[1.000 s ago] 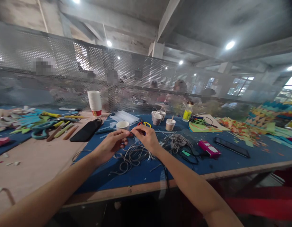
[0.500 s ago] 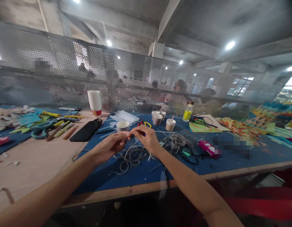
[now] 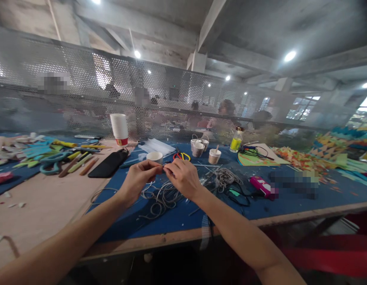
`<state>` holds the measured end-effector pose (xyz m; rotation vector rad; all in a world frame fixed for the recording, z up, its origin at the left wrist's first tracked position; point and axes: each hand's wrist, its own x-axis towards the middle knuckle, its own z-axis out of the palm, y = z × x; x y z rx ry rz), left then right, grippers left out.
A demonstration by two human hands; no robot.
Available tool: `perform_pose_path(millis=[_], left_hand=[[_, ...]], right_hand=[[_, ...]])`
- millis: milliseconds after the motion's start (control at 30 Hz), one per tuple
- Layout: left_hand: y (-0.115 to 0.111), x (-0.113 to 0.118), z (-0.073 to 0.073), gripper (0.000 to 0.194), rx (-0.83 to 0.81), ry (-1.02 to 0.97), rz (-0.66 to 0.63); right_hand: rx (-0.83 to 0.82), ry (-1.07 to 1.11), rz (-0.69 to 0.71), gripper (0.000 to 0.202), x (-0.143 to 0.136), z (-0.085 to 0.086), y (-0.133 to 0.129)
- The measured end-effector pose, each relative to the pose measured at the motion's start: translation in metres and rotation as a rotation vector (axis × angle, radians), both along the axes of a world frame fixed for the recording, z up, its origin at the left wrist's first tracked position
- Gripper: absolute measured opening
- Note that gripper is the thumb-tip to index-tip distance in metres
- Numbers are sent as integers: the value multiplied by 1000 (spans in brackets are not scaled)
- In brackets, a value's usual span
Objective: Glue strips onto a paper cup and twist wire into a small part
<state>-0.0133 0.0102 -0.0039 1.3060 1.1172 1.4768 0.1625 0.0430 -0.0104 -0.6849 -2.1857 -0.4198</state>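
My left hand (image 3: 138,178) and my right hand (image 3: 182,177) meet fingertip to fingertip above the blue table mat (image 3: 127,227). Both are closed in a pinch. Whatever lies between the fingertips is dark and too small to name. Beneath them spreads a loose tangle of grey cord (image 3: 164,200), with a thicker bundle of cord (image 3: 226,179) to the right. A white paper cup (image 3: 154,157) stands just behind my left hand, partly covered by it. Scissors with red and yellow handles (image 3: 182,156) lie behind my right hand.
Left are a black phone (image 3: 107,164), blue-handled scissors (image 3: 51,163) and a stack of paper cups (image 3: 119,128). Small cups (image 3: 198,148), a yellow-labelled bottle (image 3: 236,140) and a magenta box (image 3: 263,187) stand or lie to the right. A perforated metal screen (image 3: 171,99) closes off the back.
My left hand has turned, its fingers curling further round with the back now upward. My right hand has dropped slightly and flattened over the pinch. The things on the table have not moved.
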Motion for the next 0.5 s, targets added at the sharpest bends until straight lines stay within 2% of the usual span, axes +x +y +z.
perform_pose_path(millis=[333,433,500], left_hand=[[-1,-2,-1,16,76,165,22],[-2,-2,1,16,74,215,11],[-2,-2,2,16,61,238,-7]], right_hand=[[10,16,17,26,2,3,0],[-82,60,55,26,2,3,1],[-230,150,110,25,1,3,3]])
